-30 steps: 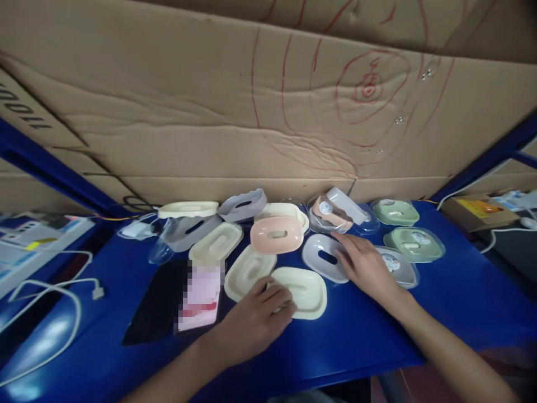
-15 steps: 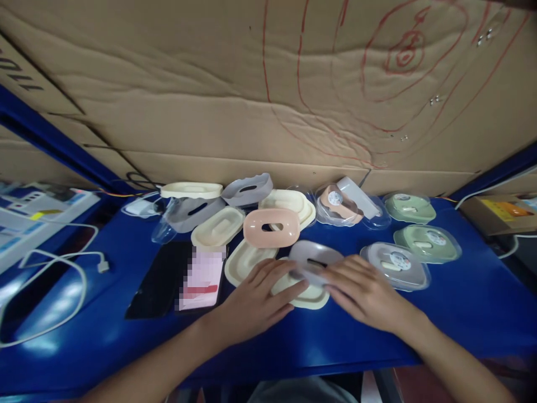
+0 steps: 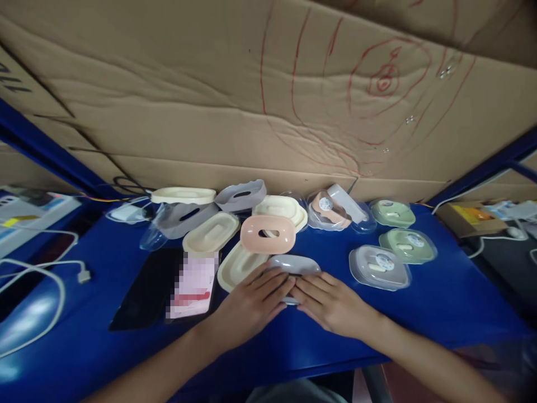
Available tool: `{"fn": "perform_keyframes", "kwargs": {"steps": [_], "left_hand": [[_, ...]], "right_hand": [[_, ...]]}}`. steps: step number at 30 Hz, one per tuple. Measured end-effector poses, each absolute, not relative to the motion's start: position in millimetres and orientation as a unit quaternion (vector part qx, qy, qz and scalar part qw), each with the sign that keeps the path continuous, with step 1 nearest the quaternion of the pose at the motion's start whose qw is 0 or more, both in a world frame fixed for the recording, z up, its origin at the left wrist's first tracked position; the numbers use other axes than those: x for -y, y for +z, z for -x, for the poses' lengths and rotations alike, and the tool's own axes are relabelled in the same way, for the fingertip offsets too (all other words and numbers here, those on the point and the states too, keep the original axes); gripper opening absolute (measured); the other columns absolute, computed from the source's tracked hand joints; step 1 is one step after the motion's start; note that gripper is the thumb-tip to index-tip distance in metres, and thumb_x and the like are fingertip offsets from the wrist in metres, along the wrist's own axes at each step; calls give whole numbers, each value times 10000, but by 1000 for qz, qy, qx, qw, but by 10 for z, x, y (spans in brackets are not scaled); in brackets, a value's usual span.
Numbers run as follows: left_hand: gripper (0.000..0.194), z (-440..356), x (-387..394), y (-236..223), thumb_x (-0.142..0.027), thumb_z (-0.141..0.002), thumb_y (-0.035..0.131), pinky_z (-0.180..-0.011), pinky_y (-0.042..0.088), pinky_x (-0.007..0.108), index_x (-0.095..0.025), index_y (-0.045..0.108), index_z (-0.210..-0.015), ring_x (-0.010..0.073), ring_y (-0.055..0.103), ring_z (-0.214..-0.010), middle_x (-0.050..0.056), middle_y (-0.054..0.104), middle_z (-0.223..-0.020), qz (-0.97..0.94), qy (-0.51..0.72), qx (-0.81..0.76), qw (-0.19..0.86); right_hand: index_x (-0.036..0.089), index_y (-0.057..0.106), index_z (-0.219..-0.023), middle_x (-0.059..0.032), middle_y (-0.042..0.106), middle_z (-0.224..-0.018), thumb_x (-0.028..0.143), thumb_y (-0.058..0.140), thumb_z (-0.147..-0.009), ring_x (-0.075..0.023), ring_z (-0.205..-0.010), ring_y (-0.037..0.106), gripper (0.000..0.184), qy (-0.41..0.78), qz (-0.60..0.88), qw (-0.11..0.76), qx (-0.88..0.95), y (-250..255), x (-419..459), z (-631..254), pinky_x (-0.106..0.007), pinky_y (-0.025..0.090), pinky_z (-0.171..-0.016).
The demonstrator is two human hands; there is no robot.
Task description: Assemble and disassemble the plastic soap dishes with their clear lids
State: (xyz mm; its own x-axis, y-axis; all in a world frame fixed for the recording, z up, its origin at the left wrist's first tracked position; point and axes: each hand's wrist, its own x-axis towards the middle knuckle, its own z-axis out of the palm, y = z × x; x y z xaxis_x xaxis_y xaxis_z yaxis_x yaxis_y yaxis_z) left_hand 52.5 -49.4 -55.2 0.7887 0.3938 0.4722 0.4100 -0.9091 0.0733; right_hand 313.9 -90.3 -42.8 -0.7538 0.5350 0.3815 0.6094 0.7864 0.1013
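At the front middle of the table lies a grey oval plastic cover [image 3: 300, 263], its far rim showing beyond my fingers. My left hand [image 3: 258, 296] has its fingers bent over the left part of the cover. From the right, my right hand [image 3: 329, 302] grips the same cover, and the fingertips of both hands meet near its middle. Most of the cover and whatever lies under it are hidden by the hands. Just behind is a peach oval cover [image 3: 279, 240] with a slot, partly over a cream oval tray [image 3: 237, 268].
A dark tablet [image 3: 140, 291] and a phone with a lit screen [image 3: 193, 285] lie left. Clear-wrapped grey [image 3: 380, 268] and green boxes [image 3: 409, 246] stand right. More cream and grey parts sit along the cardboard wall [image 3: 188, 112]. A white cable [image 3: 62, 285] loops at far left.
The grey cover has settled lower over the spot where a cream tray showed. My right hand has moved left and now meets my left hand. The whole view has shifted slightly.
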Motion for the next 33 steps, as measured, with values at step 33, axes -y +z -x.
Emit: {"fn": "perform_keyframes", "kwargs": {"steps": [33], "left_hand": [[826,-428,507,-548,-243,-943,794,-1162,547,567,-243,369,-1652,385,504,-1506,200,418,-1674,917,-259,290,-90]], "right_hand": [[386,498,-1613,-51,684,-1484,292,601,-1065,-333,-1369,667,566,-24,585,324,743,-172,1291,-3645,-553,626,-1095]]}}
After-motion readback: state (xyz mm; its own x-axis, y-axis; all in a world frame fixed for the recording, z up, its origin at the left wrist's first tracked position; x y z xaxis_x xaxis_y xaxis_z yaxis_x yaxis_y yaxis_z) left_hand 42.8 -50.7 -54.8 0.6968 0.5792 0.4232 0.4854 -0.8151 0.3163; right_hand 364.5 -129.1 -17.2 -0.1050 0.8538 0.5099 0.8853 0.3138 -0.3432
